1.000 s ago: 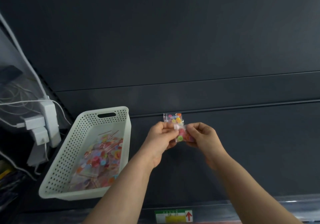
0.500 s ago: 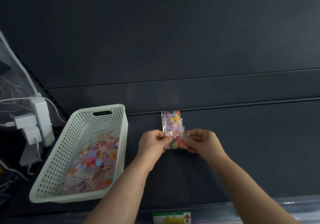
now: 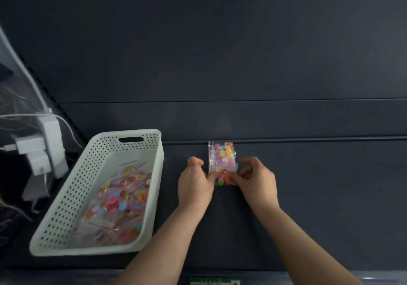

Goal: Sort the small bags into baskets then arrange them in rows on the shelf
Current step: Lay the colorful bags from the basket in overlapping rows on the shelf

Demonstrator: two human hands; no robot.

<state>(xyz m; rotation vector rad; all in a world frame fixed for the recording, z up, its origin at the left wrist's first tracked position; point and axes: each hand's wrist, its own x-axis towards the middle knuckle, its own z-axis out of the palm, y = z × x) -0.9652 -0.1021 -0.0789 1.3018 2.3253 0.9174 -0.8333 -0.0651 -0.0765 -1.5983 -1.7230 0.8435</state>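
Several small clear bags of coloured buttons (image 3: 222, 160) lie in an overlapping row on the dark shelf (image 3: 319, 192), reaching back to the shelf's rear wall. My left hand (image 3: 195, 185) pinches the nearest bag's left edge. My right hand (image 3: 256, 180) pinches the same bag's right edge. A white perforated basket (image 3: 66, 199) stands to the left, holding several more button bags (image 3: 120, 201).
A white power strip with plugs and cables (image 3: 47, 146) hangs at the far left beside the basket. A green and red price label (image 3: 214, 282) sits on the shelf's front edge below my arms.
Both hands have lowered the button bag from mid-air onto the shelf, laying it in front of the bags behind it. The view has shifted slightly to the left.
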